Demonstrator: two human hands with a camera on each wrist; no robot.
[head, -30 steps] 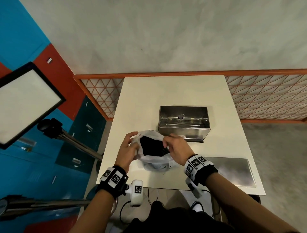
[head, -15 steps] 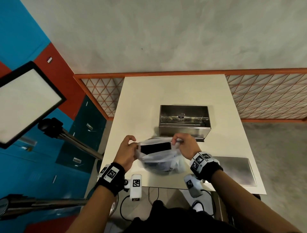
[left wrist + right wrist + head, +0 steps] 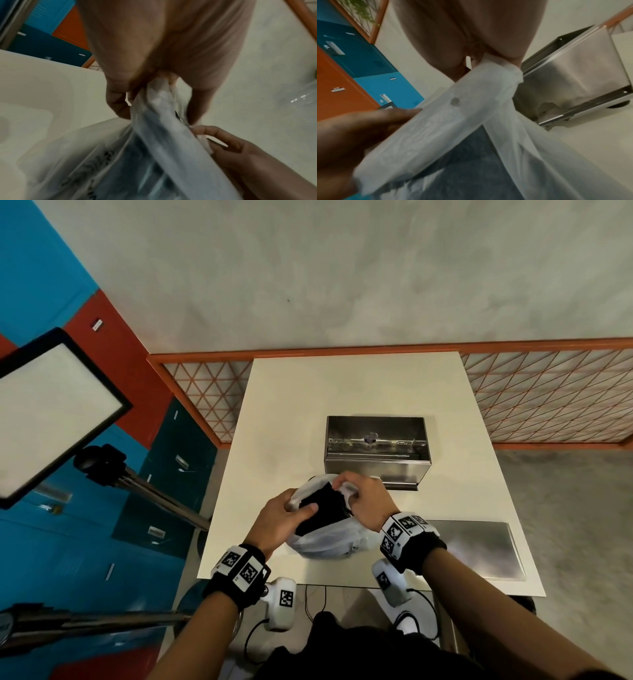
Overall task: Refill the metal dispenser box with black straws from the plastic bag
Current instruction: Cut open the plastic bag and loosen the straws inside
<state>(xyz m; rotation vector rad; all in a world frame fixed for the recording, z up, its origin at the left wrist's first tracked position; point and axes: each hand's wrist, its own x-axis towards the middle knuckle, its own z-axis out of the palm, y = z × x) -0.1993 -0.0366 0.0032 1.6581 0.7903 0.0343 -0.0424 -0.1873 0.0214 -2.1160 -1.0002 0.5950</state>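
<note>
Around the work spot: a white table [image 3: 342, 392] with an orange lattice railing [image 3: 548, 402] behind it, blue and orange lockers [image 3: 164, 474] off to the left, and a lit panel on a tripod [image 3: 51, 412] on that side too. A flat metal sheet [image 3: 479, 549] lies on the table's near right corner, just beside the right wrist.

One metal box [image 3: 376, 453] sits mid-table, top open, nothing blocking it; the bag is right in front of it, close to its front tray.

One plastic bag [image 3: 329, 539], whitish and see-through, rests on the near edge of the table with a dark bundle of black straws [image 3: 322, 508] showing at its mouth. Can't count the straws, they're just a black mass.

Two hands, both on the bag. The left hand [image 3: 281, 518] pinches the left edge of the opening, the right hand [image 3: 366, 498] has its fingers curled round the bunched far right edge.

There's dark printing on the bag in the left wrist view but it's too blurry to read.
</note>
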